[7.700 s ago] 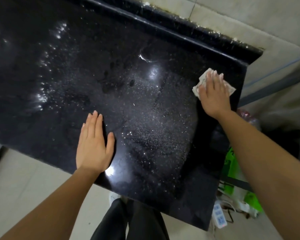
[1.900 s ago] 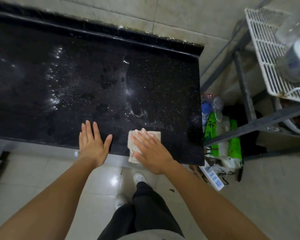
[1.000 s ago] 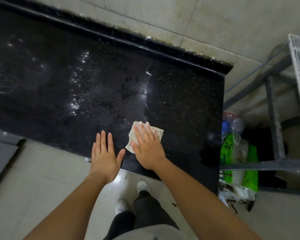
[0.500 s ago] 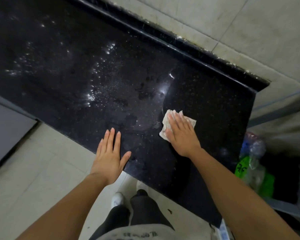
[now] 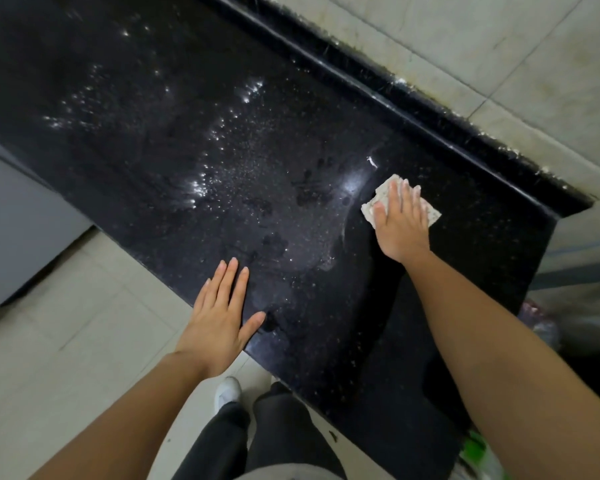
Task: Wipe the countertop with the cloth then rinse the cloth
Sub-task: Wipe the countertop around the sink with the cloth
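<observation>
A black speckled countertop [image 5: 194, 140] runs from upper left to right, wet and shiny with droplets across its middle. A small pale folded cloth [image 5: 431, 213] lies flat on it toward the right end, near the raised back lip. My right hand [image 5: 399, 223] presses flat on the cloth with straight fingers and covers most of it. My left hand [image 5: 220, 320] rests flat with straight fingers on the counter's front edge, well to the left of the cloth.
A raised black backsplash lip [image 5: 395, 88] borders the counter against the tiled wall [image 5: 465, 39]. The counter ends at the right [image 5: 548, 244]; bags [image 5: 541, 327] lie on the floor there. A grey cabinet front [image 5: 14, 216] stands at left. My legs and white shoe [image 5: 227, 391] are below.
My right hand has slid the cloth away from the front edge toward the back lip and to the right. My left hand has stayed flat on the front edge.
</observation>
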Demonstrator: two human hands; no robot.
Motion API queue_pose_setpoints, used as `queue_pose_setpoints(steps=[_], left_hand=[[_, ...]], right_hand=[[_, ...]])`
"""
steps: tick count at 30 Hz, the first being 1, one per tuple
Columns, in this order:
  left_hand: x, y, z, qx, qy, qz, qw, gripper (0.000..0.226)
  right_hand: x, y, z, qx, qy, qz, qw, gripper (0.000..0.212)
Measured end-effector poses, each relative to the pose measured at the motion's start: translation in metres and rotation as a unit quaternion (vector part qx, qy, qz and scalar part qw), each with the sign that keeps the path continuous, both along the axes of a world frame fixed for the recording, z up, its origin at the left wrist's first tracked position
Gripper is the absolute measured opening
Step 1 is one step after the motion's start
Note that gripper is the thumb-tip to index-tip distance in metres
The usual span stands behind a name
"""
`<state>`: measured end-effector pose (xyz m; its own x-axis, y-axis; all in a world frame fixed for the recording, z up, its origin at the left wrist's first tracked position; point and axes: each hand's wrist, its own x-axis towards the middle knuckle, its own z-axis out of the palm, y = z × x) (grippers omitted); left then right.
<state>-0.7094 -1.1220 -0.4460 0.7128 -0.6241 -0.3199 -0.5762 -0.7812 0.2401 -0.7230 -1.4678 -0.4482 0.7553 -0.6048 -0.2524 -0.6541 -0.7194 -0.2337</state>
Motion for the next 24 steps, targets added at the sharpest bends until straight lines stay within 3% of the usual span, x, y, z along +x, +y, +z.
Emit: queue_pose_setpoints(steps=[12,17,21,24], left_hand=[[0.002,0.000,0.003,-0.018,0.031,-0.008,0.999,0.072],[0.006,0.002,0.015,-0.047,0.088,-0.021,0.995,0.065],[0.022,0.016,0.021,-0.067,0.123,-0.060,0.988,0.065],[0.045,0.032,0.023,-0.061,0.079,-0.079,0.992,0.067]], right_hand=[[-0.036,0.128,0.004,0.028,0.014,0.041,0.999,0.060],[-0.055,0.186,0.009,0.033,0.021,0.071,0.997,0.065],[-0.089,0.186,0.012,0.020,0.057,0.147,0.987,0.068],[-0.118,0.175,0.010,0.000,0.059,0.093,0.994,0.073]])
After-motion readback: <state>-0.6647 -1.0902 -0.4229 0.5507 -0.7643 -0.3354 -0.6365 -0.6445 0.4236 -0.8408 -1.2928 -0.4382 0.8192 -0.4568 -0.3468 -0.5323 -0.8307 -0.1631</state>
